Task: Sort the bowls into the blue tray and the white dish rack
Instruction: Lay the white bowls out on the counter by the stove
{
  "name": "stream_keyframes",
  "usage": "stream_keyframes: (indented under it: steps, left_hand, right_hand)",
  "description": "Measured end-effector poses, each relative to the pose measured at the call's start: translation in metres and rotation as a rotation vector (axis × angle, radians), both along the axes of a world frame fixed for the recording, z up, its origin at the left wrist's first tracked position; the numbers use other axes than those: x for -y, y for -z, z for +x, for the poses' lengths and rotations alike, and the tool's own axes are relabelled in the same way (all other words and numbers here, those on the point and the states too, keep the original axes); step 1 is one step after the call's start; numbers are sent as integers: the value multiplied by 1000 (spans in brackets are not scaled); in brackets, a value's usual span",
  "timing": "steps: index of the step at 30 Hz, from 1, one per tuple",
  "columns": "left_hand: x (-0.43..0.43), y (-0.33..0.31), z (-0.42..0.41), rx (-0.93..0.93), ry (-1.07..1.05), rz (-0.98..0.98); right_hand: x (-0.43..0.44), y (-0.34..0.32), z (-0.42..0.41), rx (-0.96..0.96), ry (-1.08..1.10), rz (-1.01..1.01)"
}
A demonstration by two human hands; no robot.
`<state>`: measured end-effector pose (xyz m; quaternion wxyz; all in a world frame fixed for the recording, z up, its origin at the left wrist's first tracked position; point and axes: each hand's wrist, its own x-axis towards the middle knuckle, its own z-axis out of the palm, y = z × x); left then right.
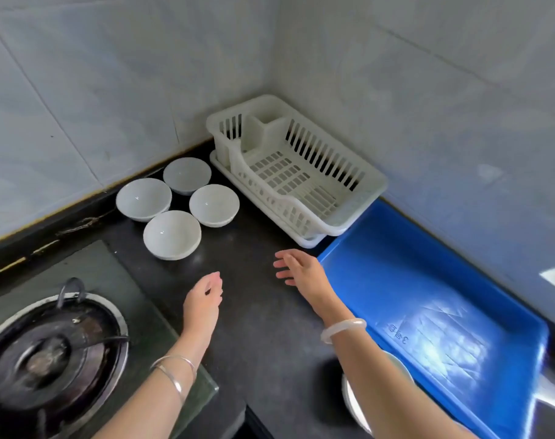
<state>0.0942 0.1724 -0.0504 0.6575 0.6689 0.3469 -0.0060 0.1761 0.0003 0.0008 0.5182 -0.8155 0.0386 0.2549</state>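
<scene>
Several white bowls stand upright in a cluster on the black counter: the nearest bowl (171,234), a left bowl (143,199), a far bowl (187,175) and a right bowl (213,205). The white dish rack (358,202) sits in the corner with nothing in it. The blue tray (523,359) lies to its right, also holding nothing. My left hand (205,299) hovers below the nearest bowl, fingers loosely curled, holding nothing. My right hand (296,269) reaches forward with fingers spread, between the bowls and the tray.
A gas stove with a dark burner (51,356) fills the lower left. A round white dish (354,400) shows under my right forearm at the counter's front edge. Tiled walls close in the back and right.
</scene>
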Motion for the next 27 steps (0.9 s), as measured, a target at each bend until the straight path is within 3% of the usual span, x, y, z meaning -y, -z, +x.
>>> stream_keyframes:
  steps: [6,13,17,27]
  left_hand:
    - [93,-17,-13,-20,405,134]
    - [181,-21,-38,10,789,326]
    - [199,-12,-53,8,872,362]
    - [198,-1,-63,-54,756,215]
  right_hand:
    - [112,-9,-66,105,184,-173]
    - [194,5,-130,155,201,-664]
    - [204,15,-151,101,165,-829]
    - [202,18,-148,106,195,-857]
